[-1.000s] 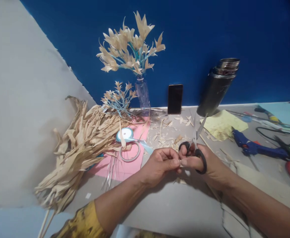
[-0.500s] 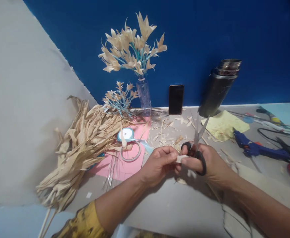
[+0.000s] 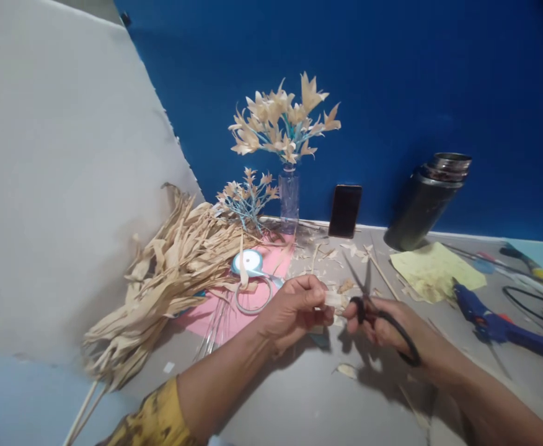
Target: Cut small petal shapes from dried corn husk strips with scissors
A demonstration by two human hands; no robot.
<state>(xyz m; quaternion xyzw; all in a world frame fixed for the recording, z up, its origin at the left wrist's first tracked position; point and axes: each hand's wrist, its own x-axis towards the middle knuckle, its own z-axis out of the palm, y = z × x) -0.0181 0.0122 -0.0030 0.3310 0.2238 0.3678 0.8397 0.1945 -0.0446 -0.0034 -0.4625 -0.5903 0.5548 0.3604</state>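
My left hand (image 3: 299, 310) is closed, pinching a short strip of pale dried husk (image 3: 334, 300) that juts out to the right. In my right hand (image 3: 387, 325) is a pair of scissors (image 3: 365, 296) with black handles, my fingers through the loops. The blades are parted and point up and away from me. The scissors' handle is right beside the strip's free end; whether they touch I cannot tell. Below my hands a small husk scrap (image 3: 346, 370) lies on the grey table (image 3: 309, 396).
Dried husks (image 3: 173, 279) are heaped at the left, beside a ribbon roll (image 3: 247, 262) on pink paper (image 3: 213, 322). Husk flowers (image 3: 281, 118) stand in a clear bottle (image 3: 289, 198). Behind are a phone (image 3: 344, 210) and flask (image 3: 427, 204); a blue glue gun (image 3: 499, 325) lies right.
My right hand has drawn away from the strip, and the scissors have turned in it, blades now opened up and leftward. The whole view has shifted, with the background lower and further right.
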